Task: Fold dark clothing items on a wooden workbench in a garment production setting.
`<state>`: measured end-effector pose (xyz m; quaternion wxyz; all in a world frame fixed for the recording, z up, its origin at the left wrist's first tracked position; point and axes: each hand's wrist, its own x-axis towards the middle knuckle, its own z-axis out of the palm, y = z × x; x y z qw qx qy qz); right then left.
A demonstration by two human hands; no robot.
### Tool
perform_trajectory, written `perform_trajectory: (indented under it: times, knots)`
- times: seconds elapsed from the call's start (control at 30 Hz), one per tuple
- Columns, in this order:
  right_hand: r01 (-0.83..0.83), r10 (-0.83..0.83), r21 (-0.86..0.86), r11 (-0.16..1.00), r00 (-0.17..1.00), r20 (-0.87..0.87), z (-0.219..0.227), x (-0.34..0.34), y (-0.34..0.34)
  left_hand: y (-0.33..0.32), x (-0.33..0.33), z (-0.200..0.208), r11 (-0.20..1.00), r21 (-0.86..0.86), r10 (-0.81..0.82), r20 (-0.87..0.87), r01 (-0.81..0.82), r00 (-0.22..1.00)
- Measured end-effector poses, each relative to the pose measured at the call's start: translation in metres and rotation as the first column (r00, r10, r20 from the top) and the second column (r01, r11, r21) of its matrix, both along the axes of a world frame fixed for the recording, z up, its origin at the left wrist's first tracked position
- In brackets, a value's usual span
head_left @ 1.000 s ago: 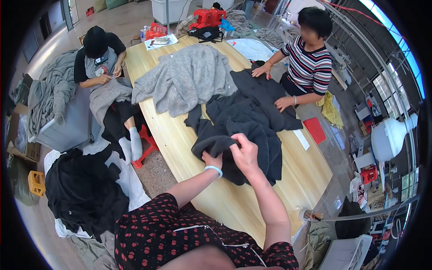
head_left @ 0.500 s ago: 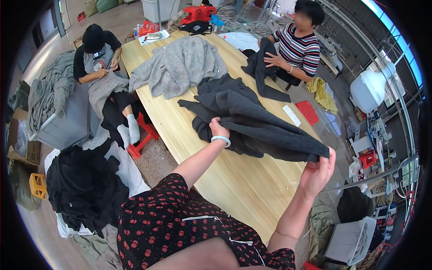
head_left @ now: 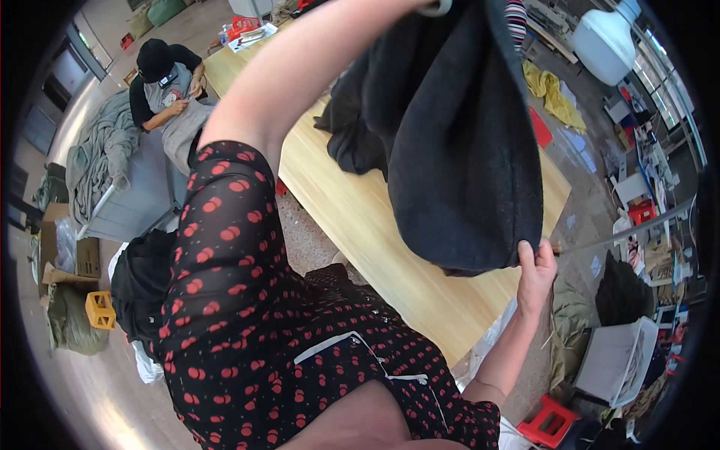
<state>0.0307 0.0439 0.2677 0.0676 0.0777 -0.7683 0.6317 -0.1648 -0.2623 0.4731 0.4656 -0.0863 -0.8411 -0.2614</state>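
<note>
Clearly, the right hand (head_left: 535,276) pinches the dark garment (head_left: 465,165) by its edge, fingers (head_left: 526,253) pressed together; the left hand is out of view, its grip impossible to tell.

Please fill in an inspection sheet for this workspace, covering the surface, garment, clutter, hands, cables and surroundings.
Surface: light wooden table, partly hidden behind the dark garment.
Garment: the dark garment appears held up over the table, its lower edge curving down.
Clutter: papers at the table's far end; yellow cloth and red stool on the floor.
Right hand: pinches the garment's lower right edge.
Left hand: out of view; its raised forearm reaches the top edge.
Cables: none clearly made out.
Surroundings: co-worker in a black cap beside a bin heaped with gray fabric.
</note>
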Motion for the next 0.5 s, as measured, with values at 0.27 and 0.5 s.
perform_trajectory:
  times: [0.27, 0.5]
  knots:
    - [-0.044, 0.042, 0.214, 0.976, 0.999, 0.016, 0.011, 0.025, -0.031, 0.064, 0.039, 0.056, 0.976, -0.193, -0.004, 0.45, 0.101, 0.893]
    - [0.233, -0.241, -0.082, 0.969, 0.965, -0.106, -0.007, 0.03, -0.023, 0.121, 0.043, 0.057, 0.335, -0.913, 0.376, 0.355, 0.232, 0.856]
